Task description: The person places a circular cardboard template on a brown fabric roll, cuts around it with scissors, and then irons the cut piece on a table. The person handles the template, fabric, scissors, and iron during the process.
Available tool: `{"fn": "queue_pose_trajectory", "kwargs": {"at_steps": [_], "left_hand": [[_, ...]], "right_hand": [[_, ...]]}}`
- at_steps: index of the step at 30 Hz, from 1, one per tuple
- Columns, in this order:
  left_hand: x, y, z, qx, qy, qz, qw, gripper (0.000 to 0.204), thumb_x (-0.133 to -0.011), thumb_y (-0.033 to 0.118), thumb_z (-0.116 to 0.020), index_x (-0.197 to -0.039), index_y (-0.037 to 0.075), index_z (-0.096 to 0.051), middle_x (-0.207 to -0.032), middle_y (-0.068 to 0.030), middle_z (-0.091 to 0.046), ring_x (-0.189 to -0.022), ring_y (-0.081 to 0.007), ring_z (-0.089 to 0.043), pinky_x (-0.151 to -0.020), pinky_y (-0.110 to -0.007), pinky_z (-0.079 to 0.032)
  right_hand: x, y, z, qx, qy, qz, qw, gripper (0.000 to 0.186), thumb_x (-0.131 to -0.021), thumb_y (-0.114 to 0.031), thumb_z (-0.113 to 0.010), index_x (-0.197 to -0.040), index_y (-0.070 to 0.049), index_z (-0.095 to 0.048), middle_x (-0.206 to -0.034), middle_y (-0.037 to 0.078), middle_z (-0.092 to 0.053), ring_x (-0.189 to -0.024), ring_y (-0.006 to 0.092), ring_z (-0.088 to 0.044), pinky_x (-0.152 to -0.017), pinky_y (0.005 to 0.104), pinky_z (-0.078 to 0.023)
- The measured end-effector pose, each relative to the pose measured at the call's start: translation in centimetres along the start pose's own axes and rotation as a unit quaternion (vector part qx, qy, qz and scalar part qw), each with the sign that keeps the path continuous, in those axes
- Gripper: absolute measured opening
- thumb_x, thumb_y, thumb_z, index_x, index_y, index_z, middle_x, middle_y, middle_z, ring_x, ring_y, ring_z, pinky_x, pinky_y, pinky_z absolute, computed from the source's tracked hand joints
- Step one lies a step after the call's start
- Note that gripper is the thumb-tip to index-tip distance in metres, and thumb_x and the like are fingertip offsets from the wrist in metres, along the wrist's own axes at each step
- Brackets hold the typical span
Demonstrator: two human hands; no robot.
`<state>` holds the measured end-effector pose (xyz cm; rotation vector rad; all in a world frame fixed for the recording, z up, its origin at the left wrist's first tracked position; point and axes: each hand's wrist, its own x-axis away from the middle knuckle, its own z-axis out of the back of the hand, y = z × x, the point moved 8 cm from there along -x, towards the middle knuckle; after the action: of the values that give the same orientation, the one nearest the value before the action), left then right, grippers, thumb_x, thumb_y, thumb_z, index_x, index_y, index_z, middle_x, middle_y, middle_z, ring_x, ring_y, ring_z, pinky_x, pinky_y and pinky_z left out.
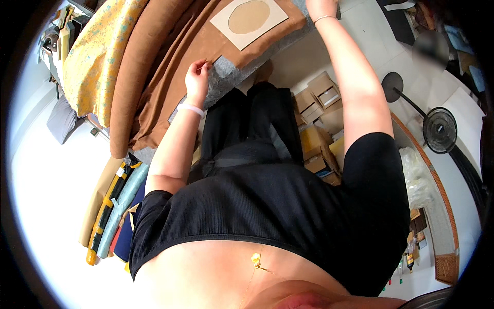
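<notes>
My left hand (197,80) is at the near edge of the brown suede-like fabric (190,46), its fingers curled and pinched together. Whatever lies between the fingertips is too small to make out. Beside it, the grey fuzzy table covering (224,77) shows where the fabric stops. A pale square board (221,30) with a tan oval (249,16) in its middle lies flat on the fabric, ahead and to the right of this hand. My right hand (321,7) reaches far forward past the table's right end. The picture's top edge cuts it off, hiding the fingers.
Along the left lie a brown fabric roll (126,98) and a yellow patterned cloth (100,62). Several wrapped rolls (116,211) stand further left. Cardboard boxes (321,95) are on the floor by my legs, right side. A black round-based stand (440,129) is at the right.
</notes>
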<state>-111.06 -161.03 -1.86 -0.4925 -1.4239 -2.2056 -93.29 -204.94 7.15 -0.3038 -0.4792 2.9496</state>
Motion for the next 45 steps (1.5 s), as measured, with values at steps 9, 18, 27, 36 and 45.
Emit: {"fn": "queue_pose_trajectory", "kwargs": {"at_steps": [9,18,27,36,45], "left_hand": [[-2.0,4.3,-9.3,0.234,-0.024,0.113,0.965,0.036,-0.108,0.006,-0.050,-0.142,-0.004,-0.056,-0.126,-0.0102,-0.067,-0.106,-0.0175,-0.066,-0.084,-0.031,-0.057],[-2.0,4.8,-9.1,0.265,-0.061,0.137,0.953,0.038,-0.108,0.003,-0.045,-0.143,-0.001,-0.058,-0.130,-0.0078,-0.066,-0.111,-0.0138,-0.062,-0.093,-0.029,-0.052],[-2.4,4.5,-9.9,0.305,-0.069,0.179,0.933,0.039,-0.106,0.010,-0.055,-0.144,0.000,-0.055,-0.119,-0.0076,-0.070,-0.104,-0.0132,-0.065,-0.088,-0.029,-0.054],[-2.6,5.8,-10.2,0.253,-0.067,0.151,0.953,0.022,-0.097,0.017,-0.067,-0.077,0.010,-0.064,-0.066,0.0011,-0.060,-0.055,-0.0129,-0.051,-0.048,-0.032,-0.040],[-5.1,2.1,-11.8,0.315,-0.066,0.194,0.927,0.018,-0.100,0.021,-0.070,-0.091,0.009,-0.062,-0.072,-0.0026,-0.061,-0.056,-0.0150,-0.055,-0.051,-0.031,-0.047]], "right_hand": [[4.1,-3.4,-7.8,-0.212,-0.181,-0.027,0.960,0.026,-0.092,-0.019,-0.072,-0.111,-0.002,-0.071,-0.111,0.018,-0.070,-0.102,0.0358,-0.069,-0.090,0.0430,-0.055],[4.6,-2.9,-9.2,-0.321,-0.242,-0.176,0.898,0.026,-0.087,-0.018,-0.078,-0.106,0.000,-0.073,-0.102,0.019,-0.073,-0.095,0.0349,-0.071,-0.087,0.0403,-0.057],[4.4,-0.7,-12.0,-0.219,-0.224,-0.119,0.942,0.054,-0.080,-0.021,-0.086,-0.124,-0.001,-0.064,-0.107,0.011,-0.076,-0.098,0.0251,-0.073,-0.090,0.0374,-0.057],[5.4,-1.0,-7.3,-0.217,-0.114,-0.086,0.966,0.047,-0.087,-0.023,-0.081,-0.123,0.000,-0.064,-0.121,0.019,-0.067,-0.113,0.0333,-0.064,-0.100,0.0429,-0.051],[9.9,3.7,-9.1,-0.138,-0.090,-0.262,0.951,0.056,-0.081,-0.031,-0.087,-0.121,0.000,-0.061,-0.116,0.021,-0.065,-0.107,0.0343,-0.063,-0.093,0.0449,-0.052]]}}
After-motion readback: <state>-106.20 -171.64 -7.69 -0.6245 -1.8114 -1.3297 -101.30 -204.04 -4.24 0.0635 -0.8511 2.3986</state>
